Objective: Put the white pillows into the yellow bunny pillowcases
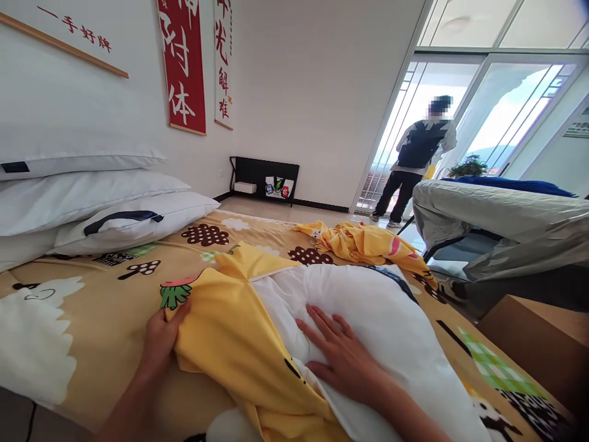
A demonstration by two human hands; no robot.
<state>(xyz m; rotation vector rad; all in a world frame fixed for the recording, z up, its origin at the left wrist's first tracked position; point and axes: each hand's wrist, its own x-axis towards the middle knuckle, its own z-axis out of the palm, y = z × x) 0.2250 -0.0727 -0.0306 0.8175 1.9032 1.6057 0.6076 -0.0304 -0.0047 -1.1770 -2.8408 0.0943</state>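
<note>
A white pillow lies in front of me, its left end inside a yellow pillowcase with printed figures. My left hand grips the pillowcase by its left edge, beside a green and red print, fingers closed on the cloth. On top of the pillow rests my right hand, flat with its fingers spread, near the opening of the case. Both pillow and case lie on a tan patterned bedsheet. Folds of cloth hide the part of the pillow inside the case.
Several white pillows are stacked at the left. A crumpled yellow cloth lies at the bed's far side. To the right stand a cardboard box and a covered piece of furniture. A person stands by the glass doors.
</note>
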